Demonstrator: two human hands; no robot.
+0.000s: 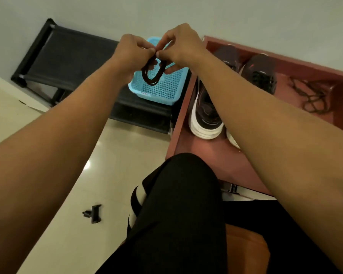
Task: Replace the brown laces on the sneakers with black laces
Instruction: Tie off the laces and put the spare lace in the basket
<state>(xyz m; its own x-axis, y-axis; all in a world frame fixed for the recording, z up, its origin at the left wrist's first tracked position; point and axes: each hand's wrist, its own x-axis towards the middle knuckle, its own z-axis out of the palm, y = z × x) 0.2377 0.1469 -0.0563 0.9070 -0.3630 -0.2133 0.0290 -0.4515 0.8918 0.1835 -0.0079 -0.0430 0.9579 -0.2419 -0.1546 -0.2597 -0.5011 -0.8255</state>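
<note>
Black-trousered knee [182, 194] filled the foreground as a seated person worked over a tiled floor. At 12 o'clock, the left hand [132, 48] and right hand [179, 43] met fingertip to fingertip, both pinching a coiled dark lace [151, 76] that hung above a blue basket [162, 91] on a black rack [71, 56]. Toward 2 o'clock, sneakers [204, 115] stood in a red-brown tray [206, 155], a loose lace tangle [313, 95] at their 3 o'clock. A small black clip [93, 213] lay at 7 o'clock.
</note>
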